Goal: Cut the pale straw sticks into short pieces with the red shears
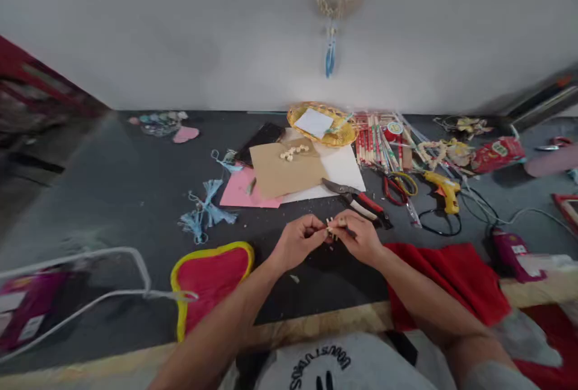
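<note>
My left hand and my right hand meet above the dark table, near its front edge. Both pinch a small cluster of short pale wooden pieces held between their fingertips. The fingers of each hand are closed around it. A brown cardboard sheet with several small pale wooden bits lies just beyond the hands. Red-handled pruning shears lie right behind my right hand.
A red heart shape with yellow rim lies front left, red cloth front right. Farther back: pink paper, white sheet, yellow basket, bundle of sticks, yellow glue gun, blue tassels.
</note>
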The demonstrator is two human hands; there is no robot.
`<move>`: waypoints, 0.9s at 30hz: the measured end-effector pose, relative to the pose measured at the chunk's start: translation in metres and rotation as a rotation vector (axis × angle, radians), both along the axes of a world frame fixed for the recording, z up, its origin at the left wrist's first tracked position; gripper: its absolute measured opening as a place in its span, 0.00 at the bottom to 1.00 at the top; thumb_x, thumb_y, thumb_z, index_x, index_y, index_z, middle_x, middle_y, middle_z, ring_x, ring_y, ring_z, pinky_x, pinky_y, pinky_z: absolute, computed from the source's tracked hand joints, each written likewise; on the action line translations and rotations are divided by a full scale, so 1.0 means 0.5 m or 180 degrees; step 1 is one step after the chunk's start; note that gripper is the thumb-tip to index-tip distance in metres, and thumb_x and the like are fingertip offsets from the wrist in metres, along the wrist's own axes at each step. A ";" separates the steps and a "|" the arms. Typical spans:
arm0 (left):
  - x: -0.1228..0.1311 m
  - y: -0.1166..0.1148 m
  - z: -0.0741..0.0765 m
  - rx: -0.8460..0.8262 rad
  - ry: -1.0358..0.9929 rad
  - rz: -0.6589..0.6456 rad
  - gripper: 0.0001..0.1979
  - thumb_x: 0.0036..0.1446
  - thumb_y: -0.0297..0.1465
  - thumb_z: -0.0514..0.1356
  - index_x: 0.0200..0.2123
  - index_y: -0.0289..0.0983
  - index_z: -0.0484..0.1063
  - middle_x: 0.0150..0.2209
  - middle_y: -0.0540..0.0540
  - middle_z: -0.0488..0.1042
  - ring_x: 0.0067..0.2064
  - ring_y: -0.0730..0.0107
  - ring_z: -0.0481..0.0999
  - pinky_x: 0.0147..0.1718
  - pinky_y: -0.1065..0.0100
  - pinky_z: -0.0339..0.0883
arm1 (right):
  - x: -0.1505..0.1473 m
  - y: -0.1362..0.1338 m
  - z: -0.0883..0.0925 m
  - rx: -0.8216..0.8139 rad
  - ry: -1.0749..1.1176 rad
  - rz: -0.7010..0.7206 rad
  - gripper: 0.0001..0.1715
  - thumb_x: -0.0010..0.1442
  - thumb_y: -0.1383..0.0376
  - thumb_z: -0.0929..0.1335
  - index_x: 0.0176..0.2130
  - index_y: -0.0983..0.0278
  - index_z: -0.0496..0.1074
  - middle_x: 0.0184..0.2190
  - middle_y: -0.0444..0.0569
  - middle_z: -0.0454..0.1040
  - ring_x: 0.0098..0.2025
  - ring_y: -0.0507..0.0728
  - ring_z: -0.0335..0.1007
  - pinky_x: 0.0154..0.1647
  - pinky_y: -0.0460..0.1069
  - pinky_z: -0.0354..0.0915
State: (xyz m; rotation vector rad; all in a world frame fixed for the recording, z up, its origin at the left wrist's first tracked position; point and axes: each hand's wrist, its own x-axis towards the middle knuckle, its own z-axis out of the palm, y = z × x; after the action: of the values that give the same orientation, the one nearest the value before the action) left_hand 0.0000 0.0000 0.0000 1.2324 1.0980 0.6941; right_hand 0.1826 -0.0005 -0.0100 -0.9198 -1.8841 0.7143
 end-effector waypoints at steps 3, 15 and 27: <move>0.003 0.001 -0.002 -0.0046 -0.0002 0.0020 0.08 0.52 0.33 0.62 0.28 0.35 0.69 0.27 0.47 0.78 0.28 0.72 0.75 0.28 0.73 0.63 | 0.002 -0.003 -0.001 -0.0064 -0.0051 0.0046 0.04 0.63 0.69 0.65 0.38 0.63 0.71 0.33 0.49 0.73 0.36 0.53 0.72 0.37 0.49 0.71; -0.008 0.017 0.001 -0.0284 -0.0411 0.0663 0.11 0.50 0.36 0.64 0.28 0.34 0.68 0.24 0.47 0.79 0.18 0.82 0.60 0.18 0.76 0.50 | 0.089 0.049 0.006 0.0247 -0.1856 -0.0854 0.08 0.63 0.61 0.66 0.36 0.63 0.71 0.37 0.52 0.73 0.45 0.60 0.66 0.48 0.56 0.65; -0.018 0.033 -0.015 -0.0338 -0.0976 0.1133 0.13 0.50 0.36 0.66 0.29 0.34 0.68 0.24 0.48 0.77 0.16 0.85 0.56 0.16 0.78 0.47 | 0.113 0.056 -0.017 -0.0012 -0.2815 -0.1089 0.10 0.60 0.60 0.68 0.39 0.64 0.71 0.46 0.56 0.70 0.48 0.63 0.64 0.49 0.57 0.62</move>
State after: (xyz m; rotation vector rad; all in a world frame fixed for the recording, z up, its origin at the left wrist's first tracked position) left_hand -0.0089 0.0167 -0.0075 0.8127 1.0892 1.0440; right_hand 0.2390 0.0273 -0.0183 -1.6932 -2.3534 0.0765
